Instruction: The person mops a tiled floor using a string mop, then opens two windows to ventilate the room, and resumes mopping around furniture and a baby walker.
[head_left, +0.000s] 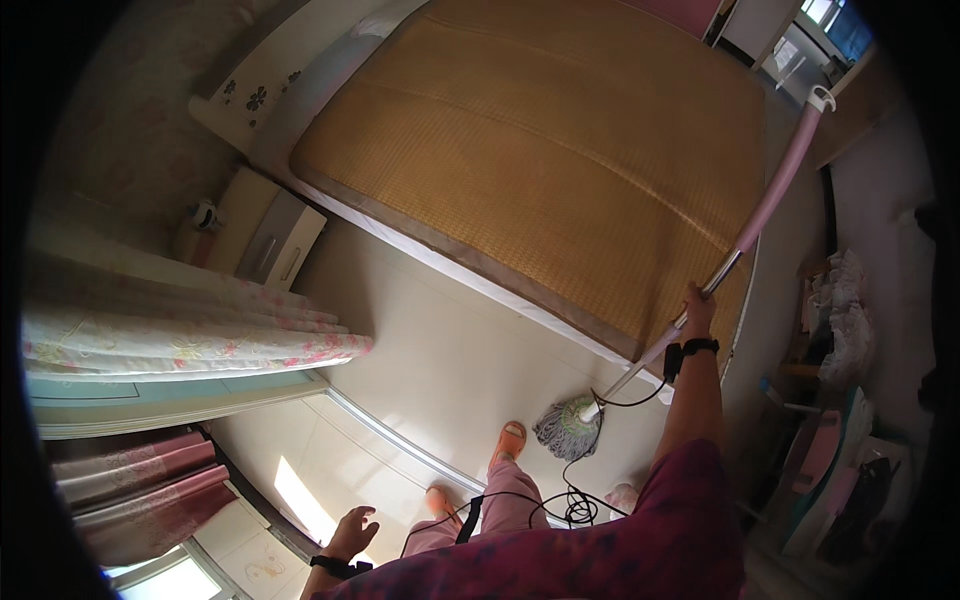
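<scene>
My right hand (699, 309) grips the metal shaft of a string mop (721, 274) partway down. The mop slants from its pink-sleeved handle (780, 178), with a white hooked end at upper right, to a grey mop head (568, 429) on the tiled floor. That head lies between my orange slipper and the bed's corner. Nothing is in my left hand (354, 531), which hangs at lower left with fingers apart and slightly curled. Both wrists wear black straps, and a black cable (581, 504) runs from the right one down across my front.
A bed with a brown woven mat (525, 150) fills the far side. A nightstand (271, 238) and a floral curtain (202, 322) stand at left. A metal sliding-door track (405, 435) crosses the floor by my feet. Racks of household items (821, 450) line the right wall.
</scene>
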